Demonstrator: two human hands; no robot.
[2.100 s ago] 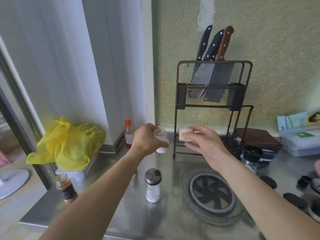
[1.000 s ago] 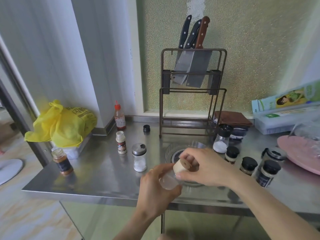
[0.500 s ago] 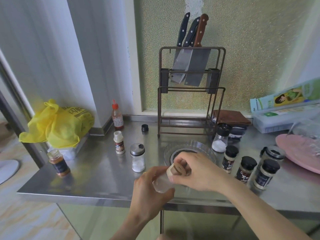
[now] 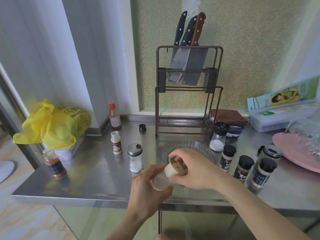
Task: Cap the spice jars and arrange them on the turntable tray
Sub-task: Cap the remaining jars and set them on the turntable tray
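Note:
My left hand (image 4: 147,191) grips a small clear jar (image 4: 160,181) with white contents, tilted above the table's front edge. My right hand (image 4: 194,170) holds a beige wooden cap (image 4: 174,168) against the jar's mouth. Behind my hands lies the clear ribbed turntable tray (image 4: 194,144), partly hidden. To the left stand an uncapped white spice jar (image 4: 116,142), a steel-topped shaker (image 4: 135,157) and an uncapped jar of brown spice (image 4: 54,164). A loose black cap (image 4: 142,127) lies near the rack. Several black-capped jars (image 4: 243,166) stand at the right.
A brown metal knife rack (image 4: 188,90) with three knives stands at the back. A red-capped sauce bottle (image 4: 114,116) and a yellow bag (image 4: 53,125) are at the left. A pink plate (image 4: 297,153), a folded brown cloth (image 4: 228,116) and boxes occupy the right.
Both hands came back from the rack to the table's front edge, bringing jar and cap together. Over the last half second the cap stays at the jar's mouth with little movement.

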